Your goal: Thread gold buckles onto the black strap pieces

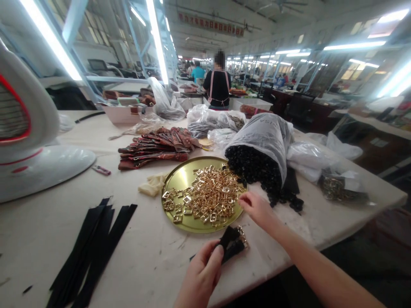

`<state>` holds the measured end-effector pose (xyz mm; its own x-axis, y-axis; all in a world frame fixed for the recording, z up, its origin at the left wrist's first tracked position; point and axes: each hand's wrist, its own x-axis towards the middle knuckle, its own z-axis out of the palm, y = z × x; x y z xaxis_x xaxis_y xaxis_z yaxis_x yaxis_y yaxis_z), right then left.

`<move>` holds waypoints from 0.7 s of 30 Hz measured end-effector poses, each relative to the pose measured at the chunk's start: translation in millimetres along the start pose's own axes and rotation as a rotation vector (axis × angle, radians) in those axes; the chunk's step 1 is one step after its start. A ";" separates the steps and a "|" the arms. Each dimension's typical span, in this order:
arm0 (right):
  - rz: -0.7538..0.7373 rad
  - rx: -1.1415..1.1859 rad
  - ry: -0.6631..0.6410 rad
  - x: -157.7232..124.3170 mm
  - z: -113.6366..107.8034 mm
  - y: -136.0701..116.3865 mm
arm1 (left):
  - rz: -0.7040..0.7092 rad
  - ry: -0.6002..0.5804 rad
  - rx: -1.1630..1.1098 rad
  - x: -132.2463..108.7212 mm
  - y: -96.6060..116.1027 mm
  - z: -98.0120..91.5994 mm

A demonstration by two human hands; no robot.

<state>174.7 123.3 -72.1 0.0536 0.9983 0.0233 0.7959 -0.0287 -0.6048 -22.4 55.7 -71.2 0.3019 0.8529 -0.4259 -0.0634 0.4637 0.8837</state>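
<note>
My left hand [205,267] is closed around black straps [231,246] near the table's front edge. Gold buckles [242,237] sit at the far end of those straps. My right hand [255,207] hovers at the right rim of a round gold tray [173,173], its fingers curled together; whatever is between them, if anything, is hidden. Many loose gold buckles [212,194] are heaped on the tray. Just beyond my right hand, small black pieces [257,167] spill from a translucent plastic bag [266,132] lying on its side.
Long black strips [93,248] lie at the left front. Behind the tray is a stack of reddish-brown pieces [157,145]. A white fan [41,167] stands at far left, with a small cutter [101,170] beside it. A person in an apron [219,85] is farther back.
</note>
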 end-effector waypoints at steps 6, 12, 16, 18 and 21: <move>0.060 -0.108 0.011 48.5 12.1 1.3 | -0.013 0.030 -0.094 -5.2 4.1 -3.0; -0.001 0.161 -0.026 3.5 -8.0 -13.0 | 0.126 0.056 -0.144 -11.4 14.1 8.8; 0.071 0.880 -0.163 -56.3 -7.8 -39.0 | 0.274 0.117 -0.134 -13.2 19.9 28.1; 0.152 1.212 -0.180 -82.1 -1.4 -50.3 | 0.296 0.138 -0.082 -17.1 19.1 33.9; 0.232 1.355 -0.171 -106.2 8.6 -59.3 | 0.263 0.137 -0.025 -25.0 13.5 35.3</move>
<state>116.6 19.3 -45.5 -0.0493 0.9741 -0.2205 -0.4271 -0.2201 -0.8770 2.8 32.1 -41.8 0.1412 0.9681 -0.2070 -0.1461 0.2272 0.9628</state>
